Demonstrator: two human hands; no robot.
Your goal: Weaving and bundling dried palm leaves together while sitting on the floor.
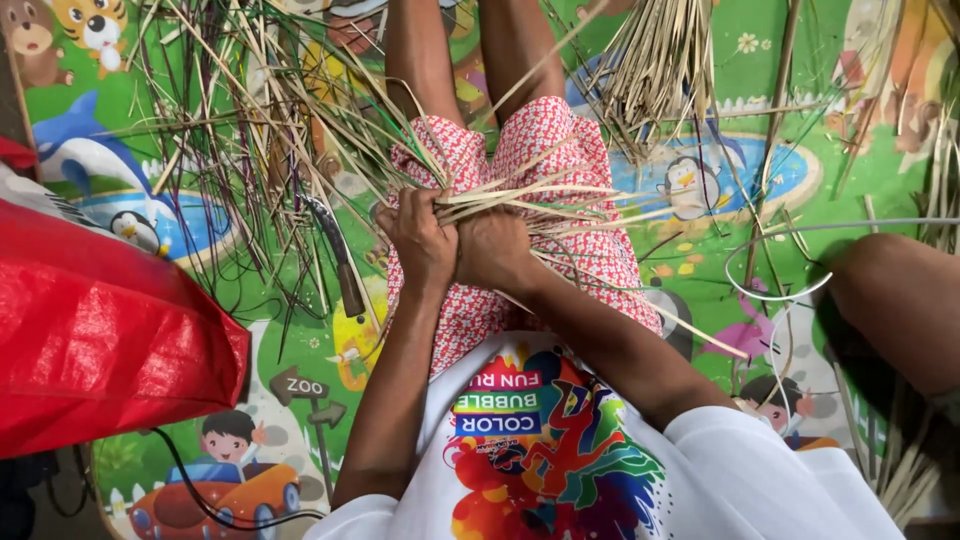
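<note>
At my far left a slick red woven-plastic bag (95,340) bulges in soft folds over the glossy cartoon-printed play mat (860,60) that covers the floor. Just past it, loose reeds (240,140), thin, stiff and straw-coloured with some dark green ones mixed in, lie crossed in a tangled heap, and a knife (335,255) with a dark handle rests on the mat among them, its blade pointing away from me. A thin black cable (190,490) curls near my left elbow. In the middle, over my lap in red-and-white flower-print shorts (545,150), my left hand (420,240) is closed in a fist, fingers curled tight around the near end of a bundle of flat pale strips (530,195); my right hand (495,250) presses against it knuckle to knuckle, its fingers also wrapped shut on the same bundle. The strips are smooth, ribbon-like and dry, and they fan out rightward from my 2 fists across my thigh. Above them hangs a bushy sheaf of straw (655,65), its ends splayed. A pale thin loop of cane (775,275) lies on the mat further right. At the right edge another person's bare limb (900,300) rests on the mat, well apart from my hands.
</note>
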